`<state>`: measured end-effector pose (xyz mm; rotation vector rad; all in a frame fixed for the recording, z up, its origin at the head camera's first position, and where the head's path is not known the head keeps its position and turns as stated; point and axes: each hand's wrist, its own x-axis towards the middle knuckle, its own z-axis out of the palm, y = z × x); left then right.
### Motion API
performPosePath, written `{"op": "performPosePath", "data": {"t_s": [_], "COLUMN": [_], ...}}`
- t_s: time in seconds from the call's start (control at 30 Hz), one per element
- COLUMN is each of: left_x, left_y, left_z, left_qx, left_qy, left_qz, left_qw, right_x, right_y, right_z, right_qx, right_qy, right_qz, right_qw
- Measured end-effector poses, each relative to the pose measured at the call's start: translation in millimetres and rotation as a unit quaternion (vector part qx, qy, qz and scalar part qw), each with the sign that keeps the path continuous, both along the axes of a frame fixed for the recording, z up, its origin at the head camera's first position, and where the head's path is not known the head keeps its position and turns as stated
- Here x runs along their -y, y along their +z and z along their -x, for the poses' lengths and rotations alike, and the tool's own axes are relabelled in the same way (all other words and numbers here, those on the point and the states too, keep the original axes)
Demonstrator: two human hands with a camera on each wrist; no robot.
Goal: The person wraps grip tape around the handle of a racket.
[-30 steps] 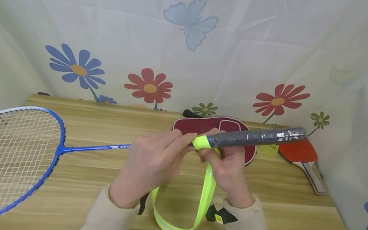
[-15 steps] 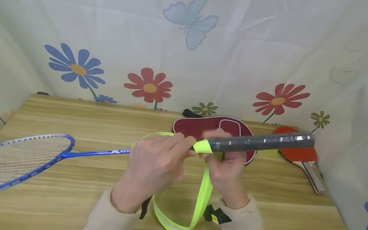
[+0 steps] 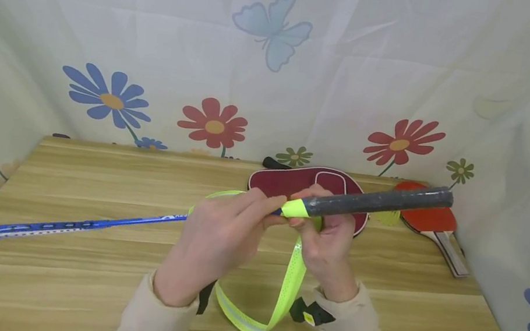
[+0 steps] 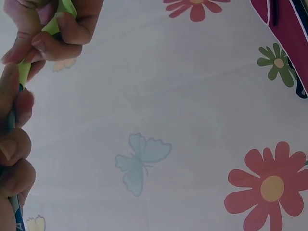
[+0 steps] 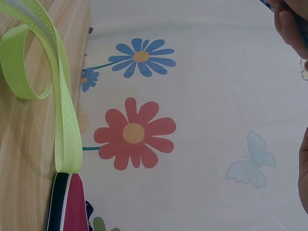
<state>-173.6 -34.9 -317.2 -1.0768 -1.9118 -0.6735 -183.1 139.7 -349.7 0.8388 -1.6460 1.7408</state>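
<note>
A blue badminton racket (image 3: 143, 222) is held across the head view, its head edge-on at the left. My left hand (image 3: 214, 242) grips the shaft just below the dark grey handle (image 3: 381, 201). My right hand (image 3: 328, 244) pinches neon yellow grip tape (image 3: 294, 208) where it wraps the handle's lower end. A loose loop of this tape hangs between the wrists. In the left wrist view, the fingers of both hands meet around the tape (image 4: 24, 72). Perforations show on the slack tape (image 5: 70, 134) in the right wrist view.
Behind the hands on the wooden table (image 3: 79, 281) lies a maroon paddle case (image 3: 283, 182). To its right are a red table tennis paddle (image 3: 428, 219) and a yellow, partly hidden shuttlecock (image 3: 386, 217). A flowered curtain (image 3: 343, 84) surrounds the table.
The racket has turned about its shaft, its head going from showing its strings to edge-on. The handle end has shifted slightly right. Both hands stay in nearly the same place.
</note>
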Motion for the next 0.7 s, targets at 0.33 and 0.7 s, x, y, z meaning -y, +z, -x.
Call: {"op": "performPosePath", "data": {"t_s": [0.33,0.7], "left_x": [-2.6,-6.1], "left_y": [-0.8,-3.2], "left_z": [1.7,-0.6], "left_qx": [-0.034,-0.034], "left_qy": [0.046,0.044], "left_qz": [-0.013,-0.011], "left_qw": [0.9983,0.9984], "right_x": [-2.0,-3.7], "right_y": [-1.6,2.3], "right_z": [-4.3,2.0], "right_qx": [0.017,-0.036], "right_qy": [0.079,0.038], "right_qz": [0.024,0.012], "right_qw": [0.9964,0.9986]}}
